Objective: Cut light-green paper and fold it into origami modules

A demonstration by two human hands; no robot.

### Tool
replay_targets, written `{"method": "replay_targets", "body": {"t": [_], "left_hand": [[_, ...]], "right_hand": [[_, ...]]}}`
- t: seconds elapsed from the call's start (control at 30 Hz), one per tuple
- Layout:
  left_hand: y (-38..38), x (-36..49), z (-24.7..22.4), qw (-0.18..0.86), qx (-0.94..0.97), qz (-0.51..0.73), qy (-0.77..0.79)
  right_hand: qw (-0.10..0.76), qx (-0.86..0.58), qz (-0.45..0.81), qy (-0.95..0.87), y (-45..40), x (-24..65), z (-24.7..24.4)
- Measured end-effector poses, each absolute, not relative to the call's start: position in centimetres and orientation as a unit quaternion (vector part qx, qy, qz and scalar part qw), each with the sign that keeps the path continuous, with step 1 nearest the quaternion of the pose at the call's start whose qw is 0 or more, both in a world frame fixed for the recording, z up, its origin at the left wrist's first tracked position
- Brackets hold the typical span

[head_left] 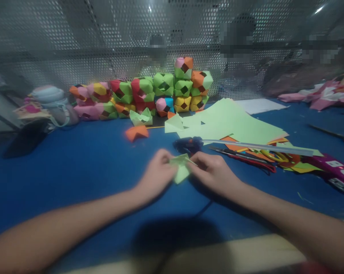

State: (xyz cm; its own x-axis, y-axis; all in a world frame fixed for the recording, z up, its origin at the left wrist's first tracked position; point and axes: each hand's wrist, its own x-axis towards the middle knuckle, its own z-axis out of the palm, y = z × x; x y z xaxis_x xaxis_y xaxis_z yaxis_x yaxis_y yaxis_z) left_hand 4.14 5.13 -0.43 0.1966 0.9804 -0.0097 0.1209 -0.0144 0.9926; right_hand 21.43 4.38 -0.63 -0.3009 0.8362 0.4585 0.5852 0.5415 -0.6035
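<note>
Between my two hands is a small piece of folded light green paper (182, 173), held just above the blue table. My left hand (162, 171) pinches its left side with thumb and fingers. On the right, my right hand (210, 169) grips the other edge, fingertips together. Parts of the folds are covered by my fingers. Just beyond the hands lies a dark blue glue gun (188, 144). Farther back, a folded green paper piece (141, 118) and a folded orange paper piece (136, 133) rest on the table.
Stacked multicoloured paper balls (143, 89) line the back, before a perforated metal panel (117, 23). Green paper sheets (231, 121) spread right of centre. Scissors (271, 156) and a purple power strip (332, 171) lie at right. A bottle (50, 101) and black phone-like object (26, 139) are left.
</note>
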Motion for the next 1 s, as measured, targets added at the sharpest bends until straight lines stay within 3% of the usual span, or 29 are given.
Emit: {"method": "replay_targets", "body": {"t": [0.33, 0.77, 1.0], "left_hand": [[5.3, 3.7, -0.4, 0.477, 0.631, 0.361, 0.494], [4.9, 3.9, -0.2, 0.489, 0.638, 0.360, 0.474], [6.0, 3.3, -0.6, 0.498, 0.616, 0.377, 0.480]], "right_hand": [[0.366, -0.441, 0.197, -0.795, 4.1, 21.2, -0.1], [0.388, -0.418, 0.099, -0.815, 4.0, 21.2, -0.5], [0.345, -0.447, 0.070, -0.822, 3.8, 22.7, 1.7]]}}
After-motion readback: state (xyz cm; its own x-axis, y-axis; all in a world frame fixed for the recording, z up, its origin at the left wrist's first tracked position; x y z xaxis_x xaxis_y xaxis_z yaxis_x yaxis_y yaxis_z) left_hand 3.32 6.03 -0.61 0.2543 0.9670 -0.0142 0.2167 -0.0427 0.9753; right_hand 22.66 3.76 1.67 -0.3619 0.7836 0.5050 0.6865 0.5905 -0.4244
